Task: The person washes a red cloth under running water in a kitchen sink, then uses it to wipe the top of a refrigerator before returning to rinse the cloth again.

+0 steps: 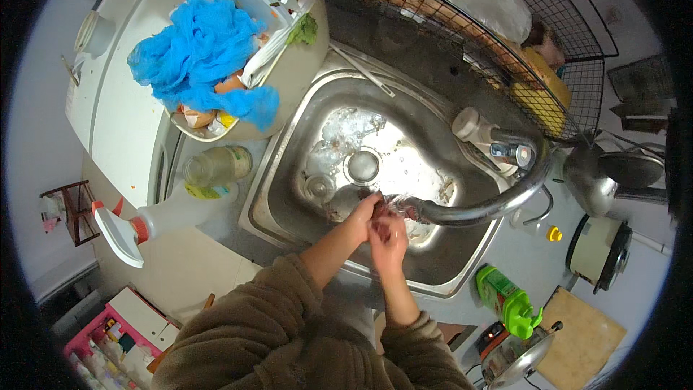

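Both hands meet over the near part of a stainless steel sink (292,146), under water from the curved metal faucet (476,214). My left hand (361,218) grips the side of a wet dark red piece (382,231), which looks like raw meat. My right hand (391,246) curls around the same piece from the right. Splashing water and fingers hide part of its outline. Just beyond the hands is the round drain strainer (363,167), with foam or a clear film to its left.
A bin (300,81) heaped with blue mesh and eggshells stands left of the sink. Nearby are a glass jar (216,167) and a spray bottle (141,230). A black wire basket (584,86) is behind the sink. A green bottle (503,298) stands at the right.
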